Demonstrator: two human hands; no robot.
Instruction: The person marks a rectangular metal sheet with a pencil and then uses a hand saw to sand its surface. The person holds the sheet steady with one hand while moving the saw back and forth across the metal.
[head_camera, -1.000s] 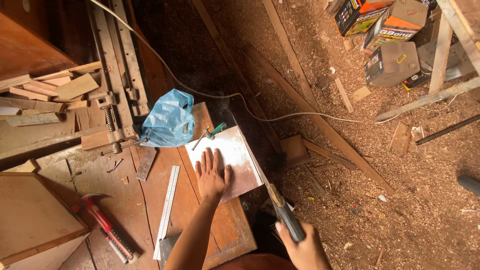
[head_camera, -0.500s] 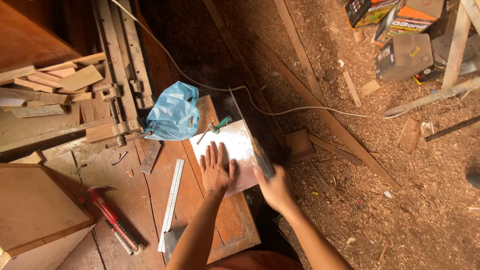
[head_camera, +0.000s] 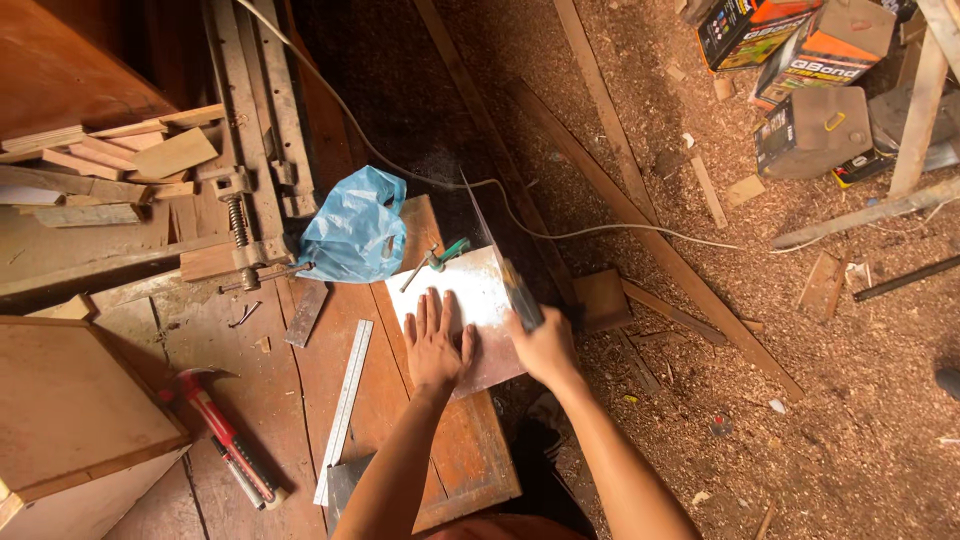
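Observation:
My left hand (head_camera: 436, 343) lies flat, fingers spread, on a pale thin board (head_camera: 470, 300) that rests on a reddish wooden panel (head_camera: 470, 455). My right hand (head_camera: 545, 347) grips the handle of a handsaw (head_camera: 498, 250) at the board's right edge, its blade reaching away from me. A small green-handled tool (head_camera: 438, 260) lies at the board's far edge. A blue plastic bag (head_camera: 355, 228) sits just beyond, to the left.
A steel ruler (head_camera: 345, 408) and a red-handled hammer (head_camera: 222, 430) lie on the bench to the left. A bar clamp (head_camera: 250, 190) and wood offcuts (head_camera: 120, 170) sit further back. A white cord (head_camera: 600, 235) crosses the sawdust floor; boxes (head_camera: 800, 70) stand top right.
My right hand has pushed the saw forward from near my body up to the board's right edge. My left hand stays pressed on the board.

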